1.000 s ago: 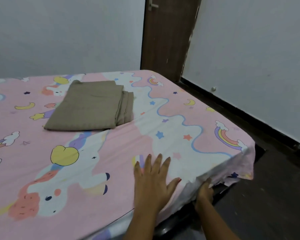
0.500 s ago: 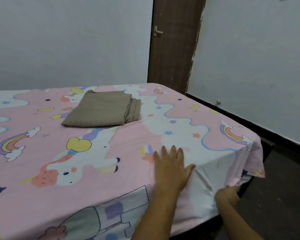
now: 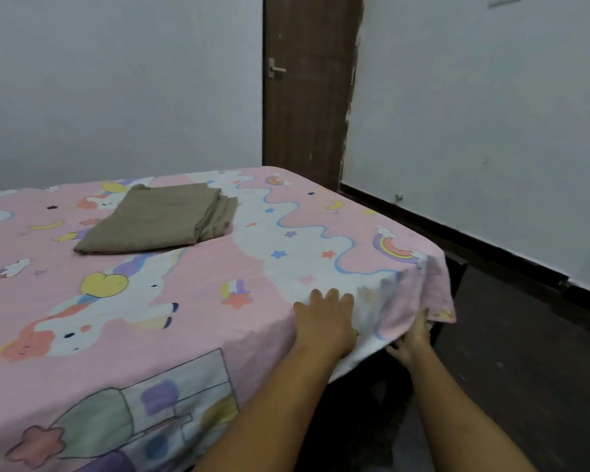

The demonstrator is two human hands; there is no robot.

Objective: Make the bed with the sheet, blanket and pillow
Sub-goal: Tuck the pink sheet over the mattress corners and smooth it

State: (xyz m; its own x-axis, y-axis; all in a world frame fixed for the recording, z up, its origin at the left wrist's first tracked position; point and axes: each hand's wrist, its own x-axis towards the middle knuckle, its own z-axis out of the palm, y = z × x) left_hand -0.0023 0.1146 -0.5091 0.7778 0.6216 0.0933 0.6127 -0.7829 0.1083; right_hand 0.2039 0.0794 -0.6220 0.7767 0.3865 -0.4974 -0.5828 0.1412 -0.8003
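Left hand [image 3: 324, 321] lay flat, fingers straight, pressing the sheet [image 3: 218, 267] at the bed's near edge. It had shifted along that edge toward the corner within the last second. Right hand [image 3: 411, 338] had followed, now under the hanging corner flap [image 3: 435, 294]; its fingers were hidden by cloth, so grip could not be determined. The flap remained loose, so tucking was judged unfinished. The folded blanket [image 3: 160, 219] lay well beyond the left fingertips. No pillow was in view.
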